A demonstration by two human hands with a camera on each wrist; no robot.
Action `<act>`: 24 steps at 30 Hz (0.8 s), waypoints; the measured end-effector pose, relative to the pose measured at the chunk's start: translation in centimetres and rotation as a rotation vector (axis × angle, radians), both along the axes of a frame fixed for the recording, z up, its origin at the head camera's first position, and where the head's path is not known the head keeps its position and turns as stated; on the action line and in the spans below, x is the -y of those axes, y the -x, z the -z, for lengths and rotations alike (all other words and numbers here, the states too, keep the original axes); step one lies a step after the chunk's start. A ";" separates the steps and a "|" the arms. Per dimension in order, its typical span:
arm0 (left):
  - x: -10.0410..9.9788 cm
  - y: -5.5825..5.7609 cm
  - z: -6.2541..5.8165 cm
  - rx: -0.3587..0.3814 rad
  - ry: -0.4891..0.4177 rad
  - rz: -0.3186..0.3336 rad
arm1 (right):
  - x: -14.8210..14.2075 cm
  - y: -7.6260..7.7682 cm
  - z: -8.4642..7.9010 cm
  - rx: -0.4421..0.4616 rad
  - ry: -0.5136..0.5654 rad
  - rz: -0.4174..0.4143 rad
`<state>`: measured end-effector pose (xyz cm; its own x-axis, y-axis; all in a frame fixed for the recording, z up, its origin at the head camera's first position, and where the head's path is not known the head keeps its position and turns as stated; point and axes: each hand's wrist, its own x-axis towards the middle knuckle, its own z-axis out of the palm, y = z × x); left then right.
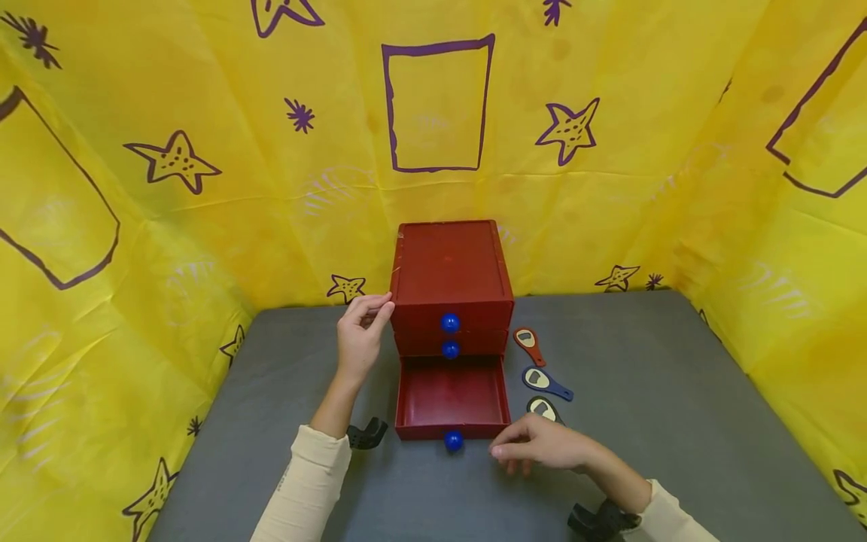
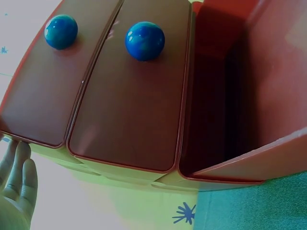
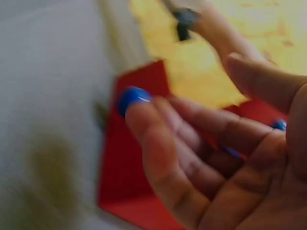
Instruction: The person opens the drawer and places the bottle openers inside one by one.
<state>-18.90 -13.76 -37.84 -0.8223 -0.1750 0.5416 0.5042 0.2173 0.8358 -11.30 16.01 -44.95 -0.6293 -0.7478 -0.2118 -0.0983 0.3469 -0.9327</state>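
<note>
A red cabinet [image 1: 450,263] with three drawers and blue round knobs stands at the back of the table. Its bottom drawer [image 1: 452,391] is pulled out, and nothing lies inside. My left hand [image 1: 360,335] touches the left side of the cabinet near the top drawer, fingers fairly straight. In the left wrist view, the fingers [image 2: 21,175] meet the cabinet's edge. My right hand [image 1: 542,444], loosely bent and holding nothing, hovers by the right front corner of the pulled-out drawer. The drawer's blue knob [image 1: 454,441] is to the left of that hand.
To the right of the cabinet lie a red bottle opener [image 1: 529,346], a blue bottle opener [image 1: 547,383] and a black bottle opener [image 1: 543,409], the last partly behind my right hand. Yellow cloth walls [image 1: 339,188] with purple drawings surround the grey table [image 1: 637,376].
</note>
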 end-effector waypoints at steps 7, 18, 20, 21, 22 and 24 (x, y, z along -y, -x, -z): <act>0.0 0.0 0.0 -0.010 0.001 -0.004 | -3.8 1.7 -0.9 -0.004 -0.010 0.098; 0.1 0.2 0.3 -0.006 -0.013 0.004 | -4.7 1.4 1.9 -0.440 -0.397 0.516; 0.1 0.2 0.3 -0.006 -0.014 0.004 | -4.6 1.2 2.5 -0.483 -0.468 0.566; 0.1 0.2 0.3 -0.007 -0.014 0.002 | -4.6 1.1 2.9 -0.498 -0.497 0.581; 0.0 0.2 0.2 -0.008 -0.013 0.001 | -4.5 1.0 3.2 -0.508 -0.521 0.593; 0.0 0.1 0.1 -0.008 -0.009 0.000 | -4.5 0.8 3.8 -0.519 -0.550 0.616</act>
<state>-19.01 -13.74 -37.98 -0.8177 -0.1801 0.5467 0.5109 0.2102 0.8335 -12.11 20.46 -48.71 -0.9905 -0.1363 -0.0196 -0.1066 0.8493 -0.5170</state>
